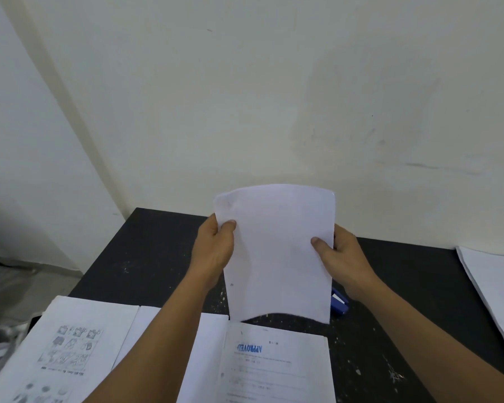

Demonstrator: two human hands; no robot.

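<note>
Both hands hold a thin sheaf of white paper (277,251) upright above the black table (146,257), its blank back toward me and its lower edge curved. My left hand (213,251) grips the left edge, thumb on the near face. My right hand (338,254) grips the right edge, thumb on the near face and fingers behind. A blue stapler (339,303) lies on the table just below my right wrist, partly hidden by the paper.
A printed sheet stamped APPROVED (274,365) lies at the near edge. A page with drawings (70,350) lies at the near left, overhanging the table. A white paper stack (495,289) sits at the right edge. The wall stands close behind the table.
</note>
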